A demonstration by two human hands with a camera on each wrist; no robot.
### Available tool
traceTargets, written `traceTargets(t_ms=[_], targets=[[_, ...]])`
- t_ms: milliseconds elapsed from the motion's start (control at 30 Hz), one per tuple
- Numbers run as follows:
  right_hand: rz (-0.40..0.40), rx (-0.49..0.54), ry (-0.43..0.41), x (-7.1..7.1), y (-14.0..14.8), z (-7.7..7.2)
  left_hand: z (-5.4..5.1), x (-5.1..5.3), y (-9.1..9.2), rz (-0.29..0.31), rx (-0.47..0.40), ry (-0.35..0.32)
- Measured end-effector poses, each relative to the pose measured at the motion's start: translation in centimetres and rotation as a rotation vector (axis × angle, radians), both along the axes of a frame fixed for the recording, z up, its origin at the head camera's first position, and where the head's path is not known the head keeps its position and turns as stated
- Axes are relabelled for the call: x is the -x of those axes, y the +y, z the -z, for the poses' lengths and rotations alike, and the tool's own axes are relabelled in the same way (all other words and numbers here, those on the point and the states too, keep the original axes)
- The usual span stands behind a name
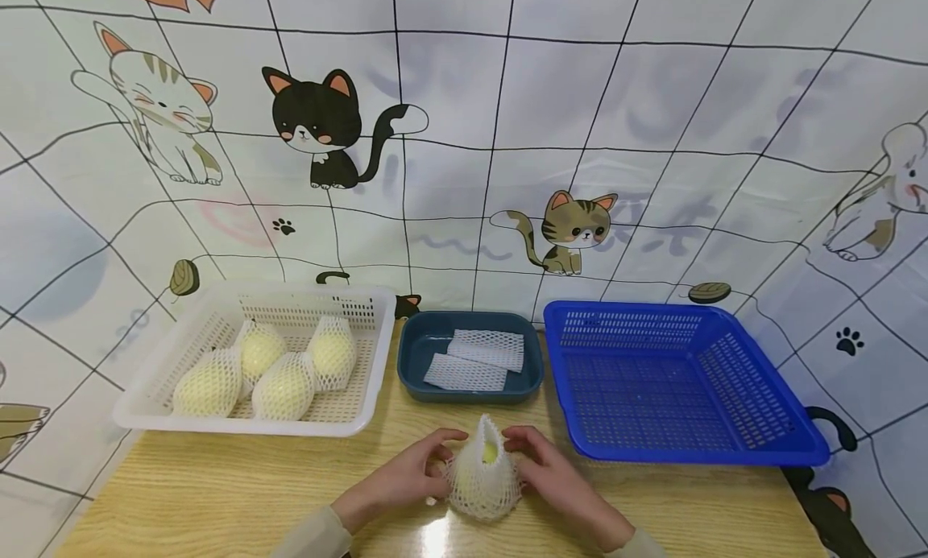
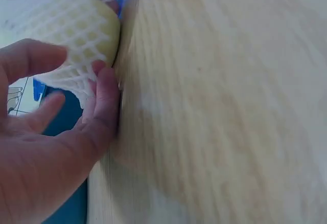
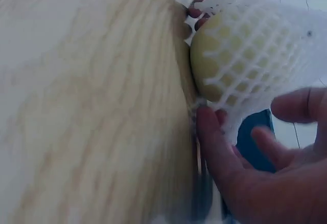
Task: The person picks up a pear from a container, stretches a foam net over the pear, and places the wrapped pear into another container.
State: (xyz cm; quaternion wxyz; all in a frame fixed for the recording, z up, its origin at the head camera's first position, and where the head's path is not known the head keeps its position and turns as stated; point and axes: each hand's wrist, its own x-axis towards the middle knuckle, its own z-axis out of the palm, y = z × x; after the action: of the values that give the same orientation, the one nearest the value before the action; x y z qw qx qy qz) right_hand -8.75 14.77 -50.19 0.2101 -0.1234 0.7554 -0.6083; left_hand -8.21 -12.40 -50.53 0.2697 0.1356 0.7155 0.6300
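A round pale yellow fruit (image 3: 207, 65) stands on the table in a white foam net sleeve (image 1: 484, 485), whose top narrows to a point with a gap showing the fruit. My left hand (image 1: 416, 469) is at the sleeve's left side, its thumb and a fingertip pinching the lower net edge in the left wrist view. On the other side my right hand (image 1: 554, 473) pinches the net edge low down, its upper fingers (image 3: 296, 106) held off the net. The fruit's underside is hidden.
At the left, a white basket (image 1: 348, 423) holds several netted fruits (image 1: 283, 387). A dark teal tray (image 1: 471, 396) behind the hands contains flat foam net sleeves (image 1: 464, 374). To the right stands a blue basket (image 1: 696, 453). A cat-patterned sheet (image 1: 449, 171) hangs behind the wooden table (image 1: 275, 477).
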Motion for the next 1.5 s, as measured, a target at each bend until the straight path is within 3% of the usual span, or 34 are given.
traceTargets(t_ms=[100,267,467,567,767,833,967,1067,1267,1500], targets=[[-0.083,-0.021,0.084,0.1,0.5,0.0,0.1,0.1,-0.1,0.031,0.03,0.061],[-0.119,-0.119,0.282,0.1,0.6,0.2,0.0,0.0,0.3,0.012,0.211,0.298],[-0.074,-0.418,0.543,0.1,-0.4,0.6,0.1,-0.5,1.2,-0.048,0.447,0.617],[-0.08,-0.52,0.585,-0.1,-0.8,0.4,-0.1,-0.7,1.3,-0.039,0.513,0.7],[-0.124,-0.564,0.565,-0.1,-0.4,-0.9,-1.6,-0.6,0.3,0.045,0.588,0.626],[-0.139,-0.553,0.542,0.0,0.2,-1.5,-2.0,-0.3,0.1,0.064,0.577,0.607],[-0.199,-0.472,0.457,0.2,1.1,-2.6,-2.0,0.2,0.3,0.082,0.431,0.565],[-0.265,-0.41,0.408,0.3,1.2,-2.6,-1.8,0.3,1.0,0.092,0.317,0.541],[-0.311,-0.392,0.449,0.3,0.2,-1.1,-1.1,0.4,2.0,0.133,0.295,0.515],[-0.313,-0.479,0.539,0.1,-0.7,-0.4,-0.4,0.5,2.1,0.179,0.292,0.545]])
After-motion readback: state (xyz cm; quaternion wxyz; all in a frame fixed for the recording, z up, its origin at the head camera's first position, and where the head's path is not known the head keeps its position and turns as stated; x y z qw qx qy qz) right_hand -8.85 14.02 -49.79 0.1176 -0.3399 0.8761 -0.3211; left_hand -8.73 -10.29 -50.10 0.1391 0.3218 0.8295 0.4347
